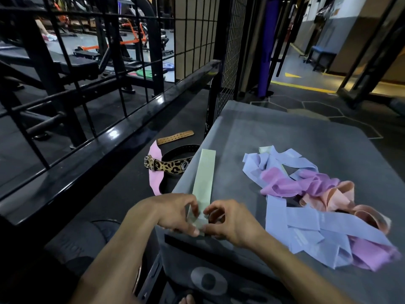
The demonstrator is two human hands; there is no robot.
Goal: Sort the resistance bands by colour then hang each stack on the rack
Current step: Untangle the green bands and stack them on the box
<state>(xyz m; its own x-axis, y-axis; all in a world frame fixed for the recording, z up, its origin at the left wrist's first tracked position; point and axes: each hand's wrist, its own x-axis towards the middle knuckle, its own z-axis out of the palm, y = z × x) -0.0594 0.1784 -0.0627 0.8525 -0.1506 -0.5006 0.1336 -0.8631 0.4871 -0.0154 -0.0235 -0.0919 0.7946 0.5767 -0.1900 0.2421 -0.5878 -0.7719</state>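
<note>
1. Lower centre of frame: left hand (pixel 175 212) and right hand (pixel 230 222) meet at the near end of a flat pale green elastic resistance band (pixel 204 178)
2. Left grip: fingers curled, thumb and fingertips pinching the near end of the pale green band from its left edge
3. Right grip: fingers curled, thumb and forefinger pinching the same end from its right edge; the two hands nearly touch
4. The pale green band lies straight and flat on the grey padded worktop (pixel 306 137), running from the hands up toward centre frame, close along the worktop's left edge
5. Right of frame, on the worktop: an unsorted, tangled heap, well apart from the green band. It holds lavender-blue flat bands (pixel 306 227), purple-pink bands (pixel 285 185) and peach bands (pixel 328 198), overlapping one another; a bit of a second pale green band (pixel 264 149) shows at the heap's far end
6. Left of the worktop, on the dark floor: a light pink band (pixel 154 172) lying under a leopard-print buckled belt (pixel 168 166), a black perforated belt (pixel 182 150) just behind it, and a tan perforated leather strap (pixel 175 137) farther up
7. Upper left of frame: black metal grid fence (pixel 109 62) with gym machines behind it
</note>
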